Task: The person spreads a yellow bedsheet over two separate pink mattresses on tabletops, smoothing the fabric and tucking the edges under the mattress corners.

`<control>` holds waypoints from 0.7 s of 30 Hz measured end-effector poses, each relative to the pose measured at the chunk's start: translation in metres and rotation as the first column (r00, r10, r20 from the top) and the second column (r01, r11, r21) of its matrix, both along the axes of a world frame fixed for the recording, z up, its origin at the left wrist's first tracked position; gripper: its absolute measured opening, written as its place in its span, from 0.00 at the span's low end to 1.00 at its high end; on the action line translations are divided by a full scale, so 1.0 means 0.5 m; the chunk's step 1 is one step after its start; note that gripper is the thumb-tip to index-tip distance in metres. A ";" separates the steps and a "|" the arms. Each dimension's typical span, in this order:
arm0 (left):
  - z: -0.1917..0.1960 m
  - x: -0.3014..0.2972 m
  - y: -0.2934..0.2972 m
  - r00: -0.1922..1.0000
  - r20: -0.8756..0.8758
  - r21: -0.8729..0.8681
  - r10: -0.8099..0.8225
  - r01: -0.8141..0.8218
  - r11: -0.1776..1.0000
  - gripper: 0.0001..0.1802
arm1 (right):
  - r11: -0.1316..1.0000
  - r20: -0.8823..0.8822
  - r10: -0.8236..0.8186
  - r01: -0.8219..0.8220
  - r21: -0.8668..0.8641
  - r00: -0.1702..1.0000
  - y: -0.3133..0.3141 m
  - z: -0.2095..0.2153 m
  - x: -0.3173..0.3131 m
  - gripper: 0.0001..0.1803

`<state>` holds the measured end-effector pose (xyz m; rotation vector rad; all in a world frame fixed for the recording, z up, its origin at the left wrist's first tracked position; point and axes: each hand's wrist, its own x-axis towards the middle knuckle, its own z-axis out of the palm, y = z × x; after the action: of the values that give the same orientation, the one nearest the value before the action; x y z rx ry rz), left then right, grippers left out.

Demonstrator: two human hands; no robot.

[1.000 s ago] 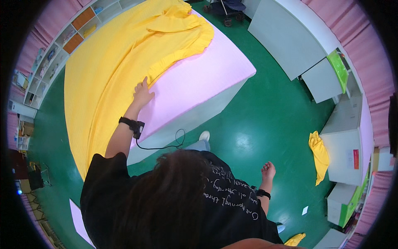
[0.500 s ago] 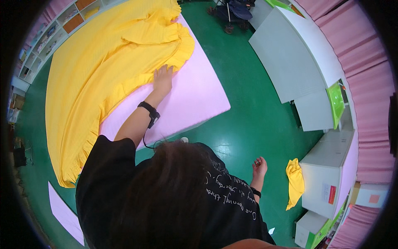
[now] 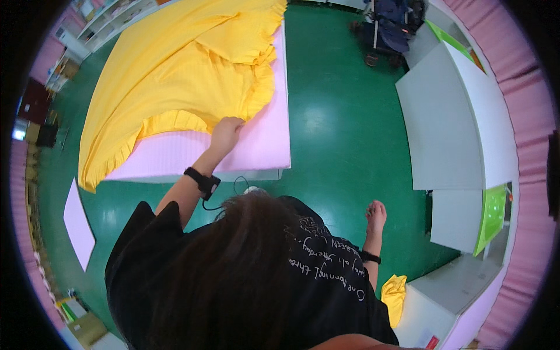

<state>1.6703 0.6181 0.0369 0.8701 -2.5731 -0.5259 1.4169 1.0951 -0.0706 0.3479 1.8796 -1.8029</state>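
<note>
A large yellow ruffled bedspread [image 3: 169, 76] lies in loose folds over a bed with a pale pink surface [image 3: 175, 153]. Its ruffled near edge is gripped in my left hand [image 3: 226, 135], whose fingers are curled around the cloth close to the bed's front right corner. A strip of the pink surface shows between this edge and the bed's front. Out to my right, away from the bed, my right hand [image 3: 376, 214] hangs above the green floor with its fingers loosely bent and nothing in it.
Grey-white cabinets [image 3: 443, 111] with green trim line the right side, before pink curtains [image 3: 519, 58]. A folded stroller [image 3: 388, 29] stands at the back. A yellow cloth [image 3: 394, 297] lies at the lower right, and a pale pink panel [image 3: 79, 224] at the left.
My left hand has closed on the bedspread's edge and drawn it toward the bed's front. My view has turned, so the bed now sits squarer ahead. My right hand stays off to the side.
</note>
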 end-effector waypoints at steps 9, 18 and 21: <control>0.090 0.071 0.276 0.997 -0.065 0.051 0.037 -0.034 0.998 0.06 | 0.534 -0.158 0.815 -0.829 -0.166 0.557 -0.415 0.117 -0.041 0.12; 0.092 0.137 0.357 0.995 -0.084 0.104 0.061 -0.053 0.993 0.10 | 0.577 -0.286 0.807 -0.794 0.192 0.517 -0.711 0.109 0.063 0.23; 0.091 0.135 0.366 0.999 -0.050 0.081 -0.004 0.009 0.997 0.09 | 0.606 -0.321 0.757 -0.796 0.019 0.569 -0.712 0.089 0.062 0.17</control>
<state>1.7378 0.8009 0.0823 0.8646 -2.5258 -0.6496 1.4479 0.7390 -0.0261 -0.7684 1.6616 -1.3479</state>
